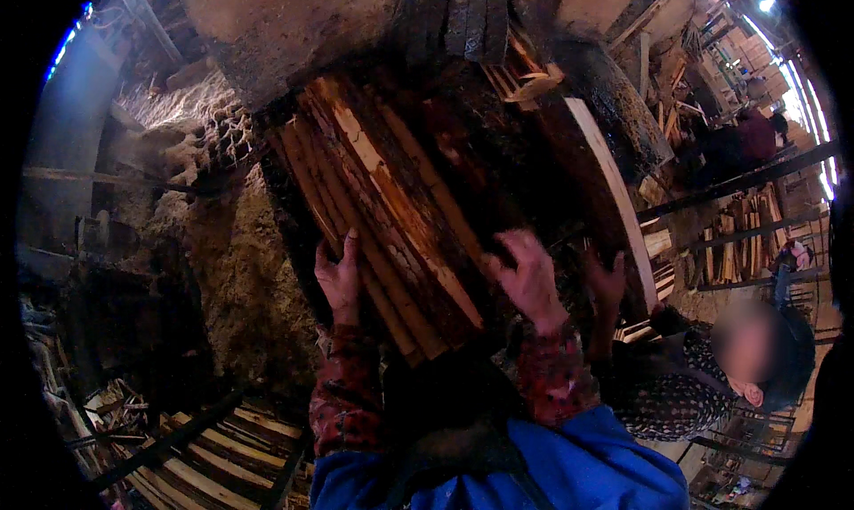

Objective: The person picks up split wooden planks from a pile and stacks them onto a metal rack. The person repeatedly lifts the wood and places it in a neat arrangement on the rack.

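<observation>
A stack of long, bark-covered wood slabs [382, 208] lies slanted in front of me, one slab showing a pale split face. At its left edge is my left hand [338, 277], thumb and fingers apart, a fingertip at or very near the outermost slab. My right hand [529, 279] is beside the right edge with its fingers bent and spread; whether it touches the wood I cannot tell. Neither hand is closed round a slab. To the right, a co-worker's hand [605, 283] is near a long slab with a pale edge [614, 194].
The co-worker [676, 385] stands close on my right. A rough earthen wall [249, 270] rises at left, and a large pale-brown surface [294, 21] lies beyond the stack. Boards rest on a dark rack [222, 457] at lower left. More wood [743, 234] stands far right.
</observation>
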